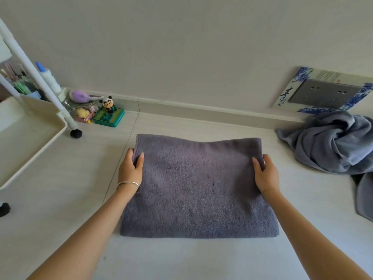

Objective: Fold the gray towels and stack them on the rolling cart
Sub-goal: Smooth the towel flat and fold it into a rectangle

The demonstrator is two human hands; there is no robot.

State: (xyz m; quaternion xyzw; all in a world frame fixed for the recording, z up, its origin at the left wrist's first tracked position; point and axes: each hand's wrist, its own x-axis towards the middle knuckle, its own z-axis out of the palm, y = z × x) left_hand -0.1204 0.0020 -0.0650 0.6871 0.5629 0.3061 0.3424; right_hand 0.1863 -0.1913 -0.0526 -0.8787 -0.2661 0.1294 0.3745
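Observation:
A dark gray towel (198, 186) lies folded in a flat rectangle on the pale floor in front of me. My left hand (131, 168) pinches its left edge near the far corner, thumb on top and fingers curled around the side. On the opposite edge my right hand (263, 172) grips the same way. A heap of crumpled lighter gray towels (333, 142) sits on the floor at the right. The white rolling cart (30, 138) stands at the left, its lower tray bare.
Small toys and a green box (108, 116) sit by the baseboard behind the cart's black wheel (76, 133). A blue-patterned flat package (323, 91) leans against the wall at the right. Bottles and pens fill the cart's upper shelf (26, 81).

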